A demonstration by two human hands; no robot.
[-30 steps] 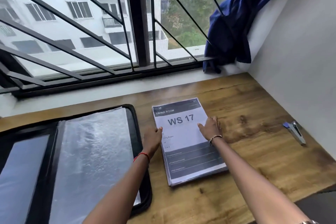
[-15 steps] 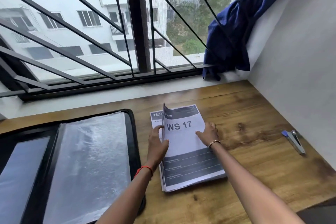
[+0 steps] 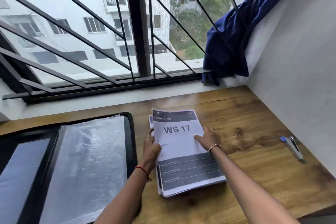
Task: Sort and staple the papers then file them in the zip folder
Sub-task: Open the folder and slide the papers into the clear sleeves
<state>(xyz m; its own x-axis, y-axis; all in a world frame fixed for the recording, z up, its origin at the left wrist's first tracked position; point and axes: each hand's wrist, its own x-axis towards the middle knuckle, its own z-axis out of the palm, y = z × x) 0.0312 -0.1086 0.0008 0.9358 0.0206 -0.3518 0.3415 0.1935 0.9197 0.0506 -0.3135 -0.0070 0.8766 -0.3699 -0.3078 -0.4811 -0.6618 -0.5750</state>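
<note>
A stack of printed papers [image 3: 189, 171] lies on the wooden desk [image 3: 254, 178]; its top sheet reads "LIVING ROOM" and "WS 17". My left hand [image 3: 151, 146] is at the stack's left edge, thumb on the top sheet, fingers tucked at the edge beneath it, pinching the top sheets. My right hand [image 3: 207, 137] rests with straight fingers on the top sheet's right edge. The top sheet sits slightly right of those below, baring a strip of a lower page at the upper left. The black zip folder [image 3: 130, 143] lies open on the left, showing clear plastic sleeves.
A blue and silver stapler [image 3: 292, 148] lies on the desk near the grey wall on the right. A barred window and its sill run along the desk's back edge. A blue curtain [image 3: 234, 38] hangs bunched in the back right corner.
Half a second ago my left hand had raised the left edge of the top sheets. Now they lie almost flat again, shifted slightly right. My right hand has stayed on the right edge.
</note>
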